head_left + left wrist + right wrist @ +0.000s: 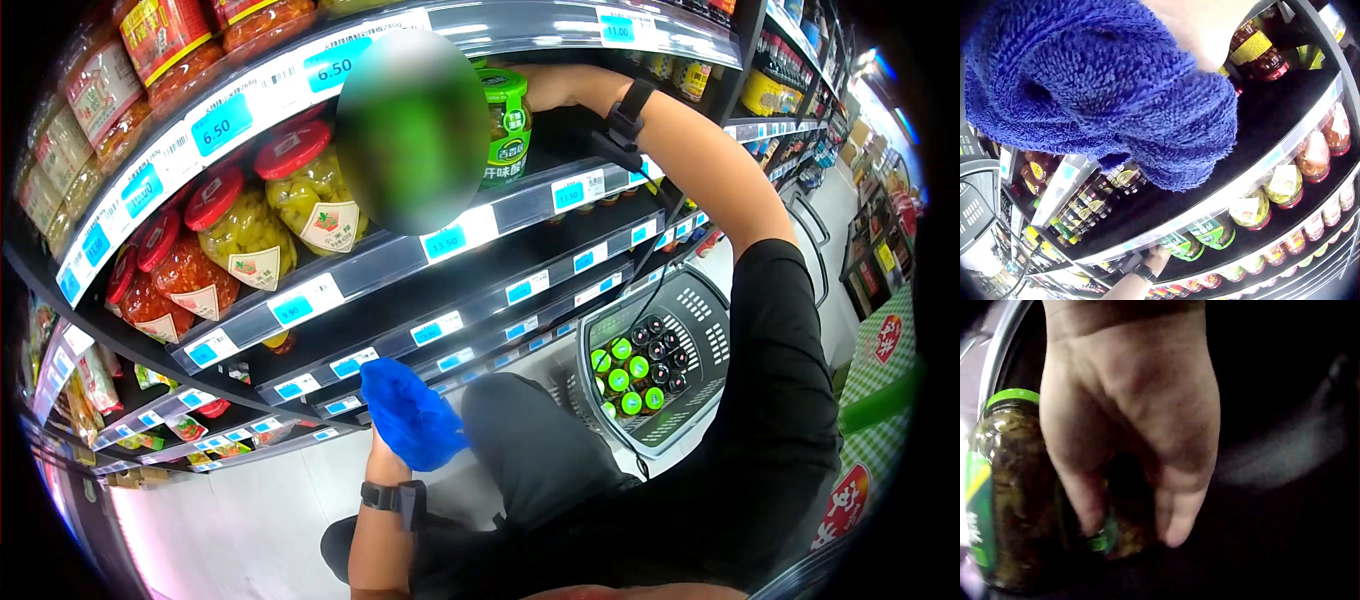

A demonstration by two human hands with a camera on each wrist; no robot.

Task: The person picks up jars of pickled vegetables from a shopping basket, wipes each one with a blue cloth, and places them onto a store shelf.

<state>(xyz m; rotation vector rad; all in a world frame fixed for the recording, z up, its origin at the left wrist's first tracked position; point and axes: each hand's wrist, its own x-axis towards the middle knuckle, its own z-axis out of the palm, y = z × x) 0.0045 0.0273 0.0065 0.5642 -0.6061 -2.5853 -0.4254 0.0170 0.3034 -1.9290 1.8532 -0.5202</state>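
Observation:
My left hand (386,456) holds a bunched blue cloth (412,415) in front of the lower shelves; the cloth hides most of its fingers. Large folds of the cloth (1104,94) fill the upper left wrist view beside the hand (1204,28). My right hand (548,88) reaches into the shelf behind a green-lidded jar (506,125). In the right wrist view the hand (1132,412) points down, its thumb and fingers around a dark, partly hidden jar (1132,537). Another green-lidded jar (1019,494) stands upright to its left.
A grey basket (590,335) on the floor holds several jars with green or black lids. Red-lidded jars (245,232) stand left on the same shelf. Price-tag rails (440,243) edge the shelves. A blurred patch covers part of the shelf. Green checked boxes (885,345) stand at the right.

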